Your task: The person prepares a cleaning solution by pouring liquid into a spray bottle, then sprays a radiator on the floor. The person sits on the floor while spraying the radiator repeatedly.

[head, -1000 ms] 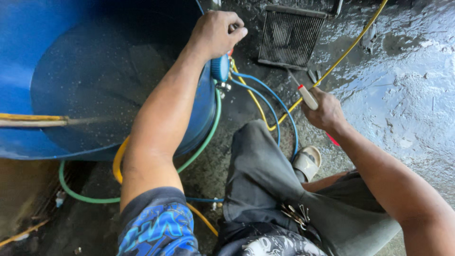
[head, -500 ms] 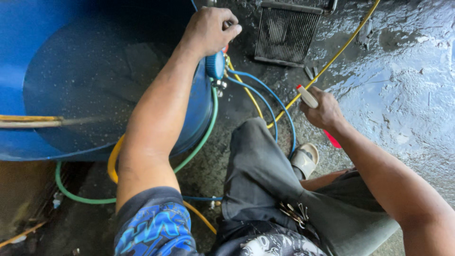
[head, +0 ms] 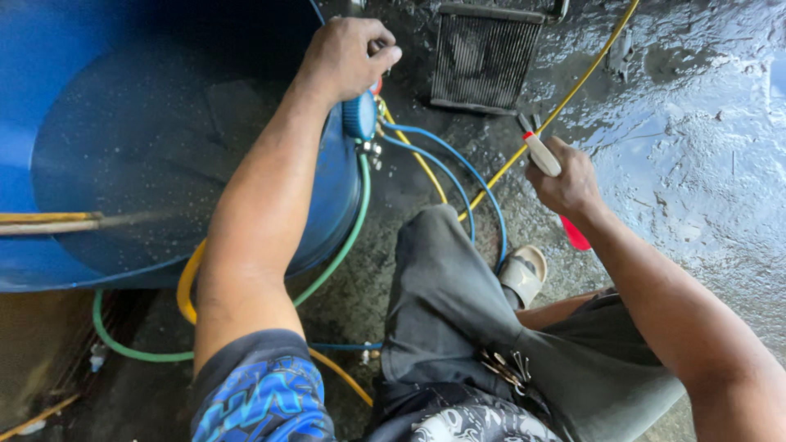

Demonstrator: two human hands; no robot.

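The left hand (head: 348, 57) is curled shut over the top of a manifold gauge set (head: 360, 115), whose round blue dial hangs at the rim of a big blue tub (head: 164, 147); the fingers seem to be on a knob, though the grip itself is hidden under the knuckles. The right hand (head: 565, 180) is closed around a pair of pliers (head: 550, 168) with white-and-red handles, the metal nose pointing up and away, one red handle end poking out below the fist. From the gauge set, a blue hose (head: 458, 164), a yellow hose (head: 565, 102) and a green hose (head: 356, 221) trail over the wet concrete floor (head: 696, 164). The gauge set looks rigid and moderately heavy, with a glass face that would not take knocks, so its metal body or knobs are the sensible holds; the hoses are limp and probably slick with water. Beyond lies a dark finned coil (head: 483, 57). The person's knee and a pale sandal (head: 524, 274) sit between the hoses.
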